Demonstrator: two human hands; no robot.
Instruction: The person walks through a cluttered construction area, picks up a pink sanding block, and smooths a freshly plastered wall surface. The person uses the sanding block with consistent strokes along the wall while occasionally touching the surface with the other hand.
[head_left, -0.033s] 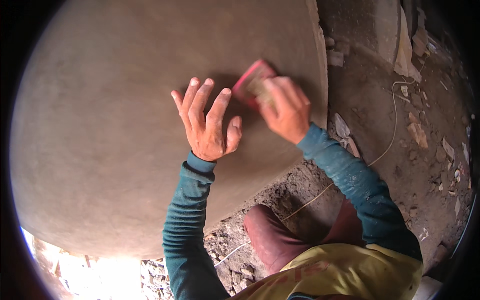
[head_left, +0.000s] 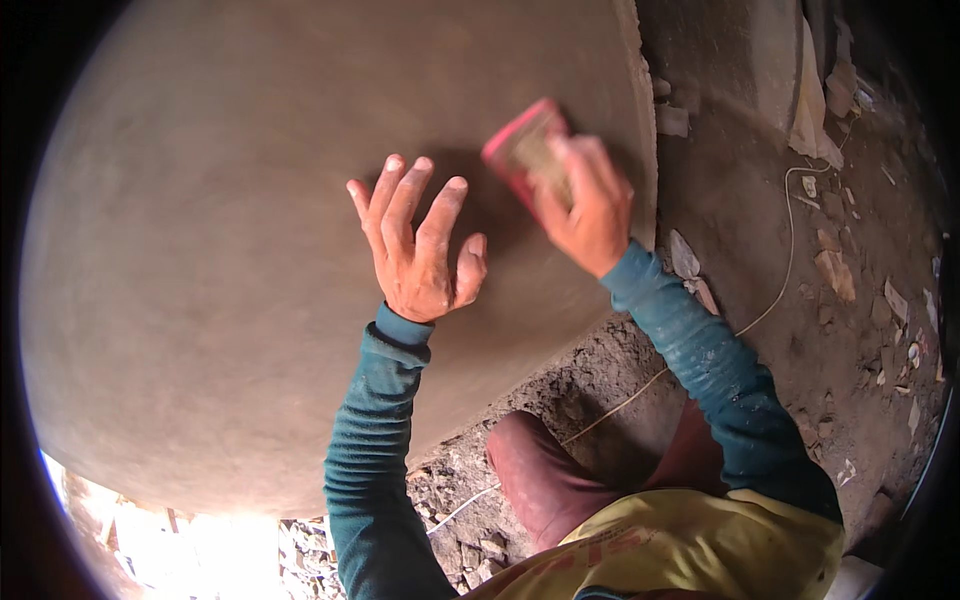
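Right hand: I clasp pink-edged pad
Pad shift: toward frame's upper right; stroke likely nears plaster edge
Left hand: fingers spread

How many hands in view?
2: the left hand, fingers spread, over the grey surface; the right hand, farther right, gripping the pink-edged pad. No others visible.

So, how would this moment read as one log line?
right hand: grips pink-edged pad | left hand: open, holding nothing | broad surface: grey-brown
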